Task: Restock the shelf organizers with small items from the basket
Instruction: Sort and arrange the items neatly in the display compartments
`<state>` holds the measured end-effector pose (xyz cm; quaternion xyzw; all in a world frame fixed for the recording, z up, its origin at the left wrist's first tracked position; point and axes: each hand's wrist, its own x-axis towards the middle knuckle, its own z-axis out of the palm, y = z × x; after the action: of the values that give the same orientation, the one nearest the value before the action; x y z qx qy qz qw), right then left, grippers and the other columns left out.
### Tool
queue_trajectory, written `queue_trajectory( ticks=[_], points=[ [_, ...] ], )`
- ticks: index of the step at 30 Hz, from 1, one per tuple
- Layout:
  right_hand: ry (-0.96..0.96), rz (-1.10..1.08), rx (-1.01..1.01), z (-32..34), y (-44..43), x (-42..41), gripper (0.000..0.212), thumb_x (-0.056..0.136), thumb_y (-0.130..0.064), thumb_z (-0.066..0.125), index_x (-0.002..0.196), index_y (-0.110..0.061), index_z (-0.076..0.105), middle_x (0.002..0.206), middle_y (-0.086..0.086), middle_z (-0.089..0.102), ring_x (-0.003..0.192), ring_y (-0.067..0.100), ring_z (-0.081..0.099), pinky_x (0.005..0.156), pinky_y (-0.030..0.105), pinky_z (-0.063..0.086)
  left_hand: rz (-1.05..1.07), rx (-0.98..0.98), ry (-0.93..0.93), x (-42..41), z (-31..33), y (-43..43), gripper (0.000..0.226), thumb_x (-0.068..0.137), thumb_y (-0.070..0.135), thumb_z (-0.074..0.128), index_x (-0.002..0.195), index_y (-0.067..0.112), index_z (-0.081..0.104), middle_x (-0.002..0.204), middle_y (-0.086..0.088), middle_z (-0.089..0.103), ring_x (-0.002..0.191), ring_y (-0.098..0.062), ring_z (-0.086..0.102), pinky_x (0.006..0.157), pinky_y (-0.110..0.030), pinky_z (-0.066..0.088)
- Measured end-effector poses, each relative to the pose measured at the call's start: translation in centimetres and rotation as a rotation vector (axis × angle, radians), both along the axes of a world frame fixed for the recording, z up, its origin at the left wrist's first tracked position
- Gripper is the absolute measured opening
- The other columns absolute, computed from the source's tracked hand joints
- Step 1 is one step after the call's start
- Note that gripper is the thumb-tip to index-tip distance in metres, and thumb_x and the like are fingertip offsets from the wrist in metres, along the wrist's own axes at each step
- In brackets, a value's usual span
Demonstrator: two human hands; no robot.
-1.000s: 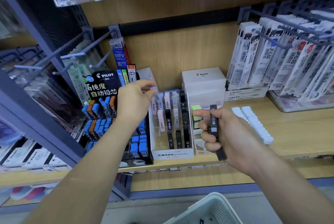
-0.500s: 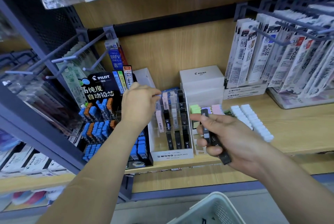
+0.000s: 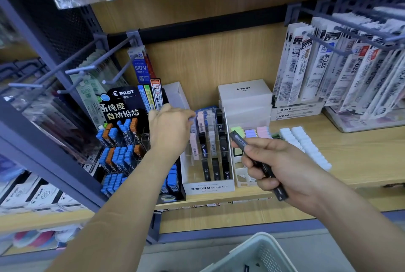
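The white-and-clear MONO organizer stands on the wooden shelf with black, grey and pink lead cases in its slots. My left hand reaches over its back-left corner, fingertips pinching a small pale lead case at the top slot. My right hand hovers just right of the organizer and grips thin black lead cases, which stick out above and below the fist. The white basket sits low at the bottom edge, its contents mostly out of view.
A black Pilot display with blue and orange lead cases stands left of the organizer. Behind it are a white Pilot box, pastel erasers and a white eraser row. Refill packs hang on hooks at right; bare grey hooks jut out at left.
My left hand has moved right and down from the Pilot display to the organizer's back-left slot. My right hand has tilted the black cases from upright to slanting left.
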<state>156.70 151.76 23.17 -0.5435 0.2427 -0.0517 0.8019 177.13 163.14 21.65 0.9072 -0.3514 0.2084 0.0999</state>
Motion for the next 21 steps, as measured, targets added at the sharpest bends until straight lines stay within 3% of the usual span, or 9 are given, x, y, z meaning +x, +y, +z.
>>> queue_trajectory(
  ticks=[3, 5, 7, 9, 11, 14, 17, 21],
  points=[
    [0.006, -0.031, -0.103, -0.2, 0.0, 0.1, 0.007, 0.091, -0.005, 0.062, 0.095, -0.006, 0.067, 0.064, 0.005, 0.053, 0.048, 0.01, 0.041, 0.034, 0.015, 0.023, 0.002, -0.005, 0.006, -0.2, 0.4, 0.1, 0.023, 0.096, 0.027, 0.053, 0.114, 0.03, 0.067, 0.103, 0.009, 0.07, 0.108, -0.016, 0.049, 0.077, -0.029, 0.016],
    [0.017, -0.082, -0.146, -0.3, -0.1, 0.3, 0.003, 0.087, -0.006, 0.067, 0.089, -0.005, 0.068, 0.063, 0.005, 0.054, 0.049, 0.01, 0.041, 0.034, 0.015, 0.024, -0.054, -0.139, 0.085, -1.0, 1.4, 0.0, 0.02, 0.094, 0.023, 0.056, 0.108, 0.026, 0.07, 0.097, 0.008, 0.07, 0.102, -0.017, 0.052, 0.085, -0.031, 0.034],
    [0.021, -0.139, -0.153, -0.5, -0.4, 0.5, 0.0, 0.085, -0.006, 0.07, 0.085, -0.006, 0.07, 0.064, 0.007, 0.053, 0.051, 0.011, 0.038, 0.034, 0.015, 0.025, -0.189, -0.352, 0.401, -2.9, 2.8, -0.5, 0.015, 0.093, 0.022, 0.059, 0.096, 0.025, 0.073, 0.082, 0.012, 0.069, 0.082, -0.008, 0.059, 0.077, -0.026, 0.047],
    [0.022, -0.185, -0.138, -0.7, -0.5, 0.7, 0.003, 0.083, -0.007, 0.072, 0.086, -0.006, 0.071, 0.064, 0.007, 0.049, 0.052, 0.011, 0.034, 0.036, 0.015, 0.024, -0.341, -0.48, 0.797, -5.4, 3.6, -1.0, 0.013, 0.091, 0.024, 0.063, 0.086, 0.022, 0.075, 0.071, 0.007, 0.071, 0.061, -0.005, 0.057, 0.063, -0.022, 0.046],
    [0.011, -0.217, -0.111, -0.7, -0.4, 0.9, 0.006, 0.082, -0.007, 0.073, 0.088, -0.007, 0.072, 0.063, 0.005, 0.045, 0.051, 0.01, 0.031, 0.039, 0.016, 0.023, -0.43, -0.472, 0.986, -7.2, 3.6, -1.1, 0.013, 0.088, 0.024, 0.066, 0.084, 0.017, 0.076, 0.066, -0.003, 0.068, 0.055, -0.01, 0.051, 0.055, -0.023, 0.042],
    [-0.024, -0.257, -0.038, -0.4, -0.3, 0.9, 0.006, 0.084, -0.005, 0.07, 0.079, -0.007, 0.068, 0.066, 0.005, 0.048, 0.051, 0.009, 0.032, 0.036, 0.014, 0.024, -0.476, -0.52, 1.146, -7.9, 3.2, -1.0, 0.005, 0.084, 0.017, 0.07, 0.085, 0.016, 0.075, 0.066, -0.002, 0.068, 0.053, -0.009, 0.054, 0.051, -0.019, 0.046],
    [-0.062, -0.276, 0.04, -0.1, -0.2, 0.9, 0.014, 0.089, -0.008, 0.064, 0.076, -0.004, 0.065, 0.067, 0.004, 0.059, 0.05, 0.007, 0.038, 0.034, 0.013, 0.026, -0.463, -0.55, 1.246, -7.7, 3.2, -1.0, 0.012, 0.081, 0.009, 0.071, 0.092, 0.014, 0.072, 0.071, -0.01, 0.072, 0.056, -0.013, 0.063, 0.054, -0.02, 0.053],
    [-0.063, -0.222, -0.028, -0.3, -0.2, 0.9, 0.019, 0.094, -0.017, 0.06, 0.081, -0.006, 0.068, 0.071, 0.008, 0.058, 0.051, 0.008, 0.039, 0.036, 0.015, 0.026, -0.538, -0.432, 1.336, -7.6, 3.5, -0.6, 0.035, 0.087, 0.011, 0.065, 0.118, 0.025, 0.061, 0.073, -0.01, 0.072, 0.064, -0.018, 0.068, 0.062, -0.025, 0.056]
  ],
)
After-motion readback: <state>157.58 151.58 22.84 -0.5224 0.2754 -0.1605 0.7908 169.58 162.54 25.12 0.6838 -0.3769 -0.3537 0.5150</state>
